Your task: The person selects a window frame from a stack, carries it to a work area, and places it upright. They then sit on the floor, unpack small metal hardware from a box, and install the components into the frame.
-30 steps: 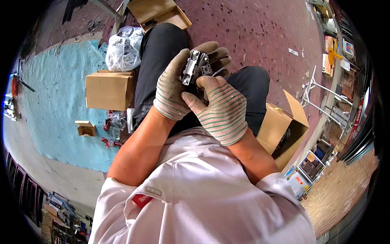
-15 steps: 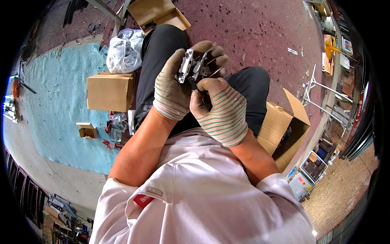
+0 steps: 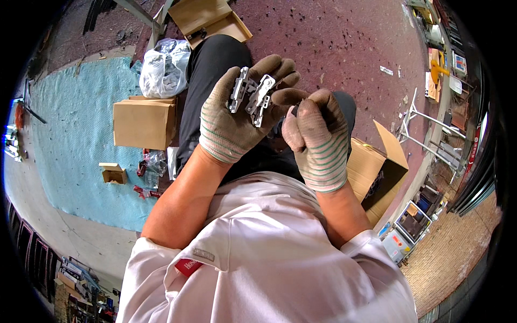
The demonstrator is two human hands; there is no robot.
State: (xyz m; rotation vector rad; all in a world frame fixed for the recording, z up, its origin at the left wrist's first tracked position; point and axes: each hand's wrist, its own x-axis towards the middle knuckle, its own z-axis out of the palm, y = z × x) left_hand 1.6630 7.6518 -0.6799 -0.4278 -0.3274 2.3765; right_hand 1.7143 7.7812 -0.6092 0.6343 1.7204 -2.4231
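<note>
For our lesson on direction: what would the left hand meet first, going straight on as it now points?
For the left hand, the way looks free over the reddish floor, though depth is unclear.

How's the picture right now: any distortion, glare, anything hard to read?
Head view: fisheye curvature, black corners; head view: bright highlights on the metal parts in the left hand; head view: the dark piece at the right hand, too small to identify.

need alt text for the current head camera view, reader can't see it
A gloved left hand cups silver metal fittings, while the gloved right hand appears to pinch a small dark piece. Around them are knees in dark trousers, cardboard boxes, a whitish plastic bag and a light blue mat.
</note>
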